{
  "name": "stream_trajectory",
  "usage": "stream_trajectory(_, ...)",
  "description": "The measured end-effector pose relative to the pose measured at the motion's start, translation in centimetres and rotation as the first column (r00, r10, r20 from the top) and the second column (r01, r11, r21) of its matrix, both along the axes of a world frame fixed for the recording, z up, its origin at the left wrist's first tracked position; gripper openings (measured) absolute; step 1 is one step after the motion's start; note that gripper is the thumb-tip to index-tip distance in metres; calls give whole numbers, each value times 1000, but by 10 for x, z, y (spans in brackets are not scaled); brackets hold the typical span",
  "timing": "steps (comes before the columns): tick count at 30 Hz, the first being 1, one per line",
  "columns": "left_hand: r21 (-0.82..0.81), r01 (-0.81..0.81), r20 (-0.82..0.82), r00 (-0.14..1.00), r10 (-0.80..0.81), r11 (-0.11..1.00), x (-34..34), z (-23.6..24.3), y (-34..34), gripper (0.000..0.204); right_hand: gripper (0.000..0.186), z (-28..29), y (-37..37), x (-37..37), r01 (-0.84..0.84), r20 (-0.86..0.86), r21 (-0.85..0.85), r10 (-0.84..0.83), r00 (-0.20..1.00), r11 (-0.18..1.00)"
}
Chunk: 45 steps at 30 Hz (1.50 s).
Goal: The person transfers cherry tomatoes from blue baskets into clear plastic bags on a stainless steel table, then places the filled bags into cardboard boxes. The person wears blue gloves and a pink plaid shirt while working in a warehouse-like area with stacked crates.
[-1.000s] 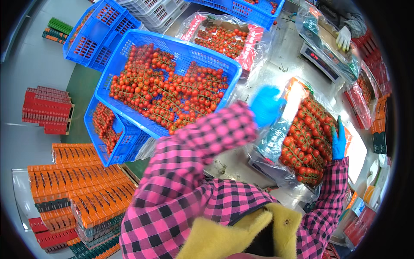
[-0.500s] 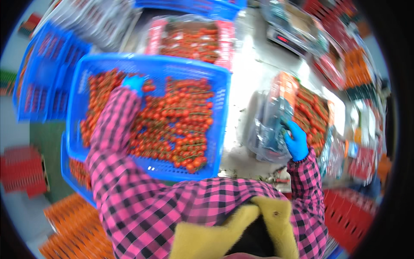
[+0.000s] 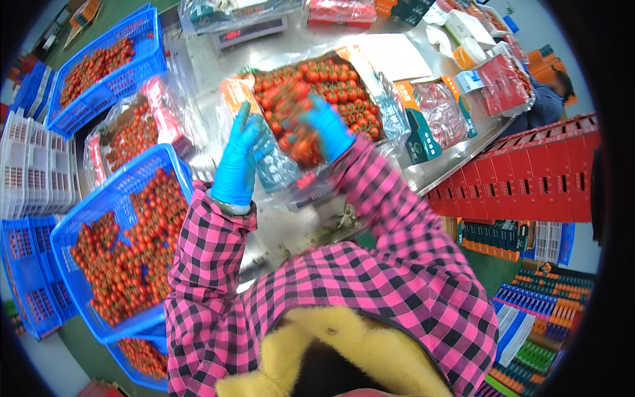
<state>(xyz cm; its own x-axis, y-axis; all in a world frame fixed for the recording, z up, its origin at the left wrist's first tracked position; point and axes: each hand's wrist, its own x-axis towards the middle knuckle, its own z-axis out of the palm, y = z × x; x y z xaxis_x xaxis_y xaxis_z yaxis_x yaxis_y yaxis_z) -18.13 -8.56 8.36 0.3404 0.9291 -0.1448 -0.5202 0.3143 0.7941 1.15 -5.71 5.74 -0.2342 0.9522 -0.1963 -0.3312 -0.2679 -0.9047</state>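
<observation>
Blue-gloved, your left hand (image 3: 239,162) is a little left of the centre of the frame, its thumb and fingers apart, beside the filled box (image 3: 237,92). Your right hand (image 3: 329,129), at the upper centre, is clamped on a blurred bunch of tomatoes (image 3: 294,122) over this box, which lies on the metal table (image 3: 205,66). At the left of the frame, a blue crate (image 3: 99,205) contains loose clusters (image 3: 142,245).

Runs clear over the steel tabletop (image 3: 281,228) between the checked sleeves (image 3: 208,255); meets the film-draped tomato carton (image 3: 238,96) ahead, the blue plastic crate (image 3: 122,188) at left, the digital scale (image 3: 254,33) beyond the carton
</observation>
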Motion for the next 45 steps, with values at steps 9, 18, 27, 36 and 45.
stream_trajectory(9, -142, -400, -214, 905, 367, 905, -3, -11, -100, 47, 52, 15, 100, 172, -376, 925, 96, 57, 376, 922)
stream_trajectory(18, -145, -643, -195, 764, 616, 752, -42, -6, -196, 44, 44, 23, 45, 192, -315, 786, 462, -218, 578, 829)
stream_trajectory(27, 5, -517, -529, 725, 441, 856, -8, -45, -205, 34, 61, -14, 22, 125, -674, 764, 468, -646, -17, 571)
stream_trajectory(36, 582, 367, -780, -4, 626, 726, 80, -77, -106, 72, 62, -54, 74, 150, -703, 918, 395, -233, 320, 591)
stream_trajectory(45, 28, 594, -873, -377, 309, 804, 133, -55, 3, 76, 46, 12, 108, 277, 107, -101, 31, -104, 989, 994)
